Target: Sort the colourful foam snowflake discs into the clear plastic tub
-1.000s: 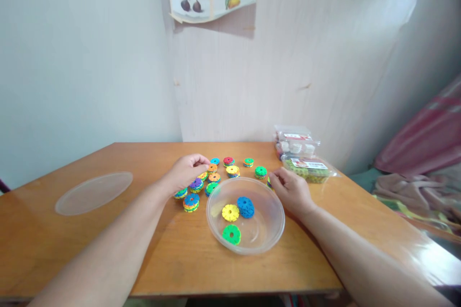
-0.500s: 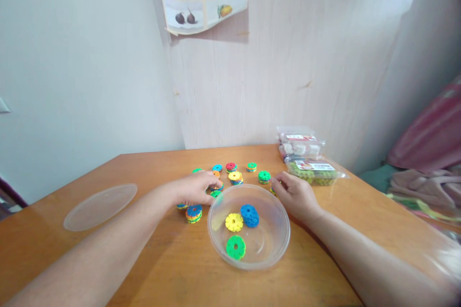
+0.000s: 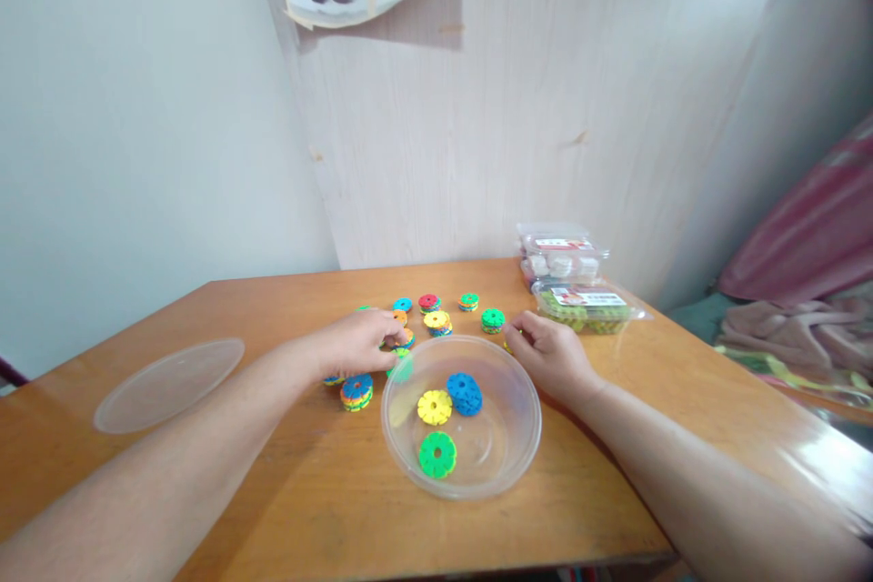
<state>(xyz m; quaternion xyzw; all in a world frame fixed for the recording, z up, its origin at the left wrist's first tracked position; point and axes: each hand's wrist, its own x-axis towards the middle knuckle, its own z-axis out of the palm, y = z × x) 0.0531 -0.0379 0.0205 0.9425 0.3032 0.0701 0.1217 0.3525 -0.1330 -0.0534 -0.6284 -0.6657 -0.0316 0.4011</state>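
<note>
A clear round plastic bowl (image 3: 501,450) stands in front of me, holding yellow, blue and green notched discs (image 3: 437,455). My left hand (image 3: 358,341) is at the bowl's far left edge, its thumb and fingers curled at a green notched disc (image 3: 402,366), which shows partly through the bowl wall. Past the bowl's right rim, my right hand (image 3: 552,350) is closed in a pinch at a yellow notched disc (image 3: 508,346), mostly hidden by the fingers. Around them sit small stacks of discs, topped blue (image 3: 356,389), yellow (image 3: 437,321), green (image 3: 492,318) and red (image 3: 429,301).
A clear round lid (image 3: 170,385) lies on the table at left. At the back right are clear packs, one with green fruit (image 3: 587,309) and another stacked behind it (image 3: 563,255). Cloth (image 3: 784,336) lies beyond the right table edge.
My view has tipped down slightly, so everything sits higher and a little to the left. My left fingers have drawn in at the green disc. My right hand stays pinched in nearly the same place.
</note>
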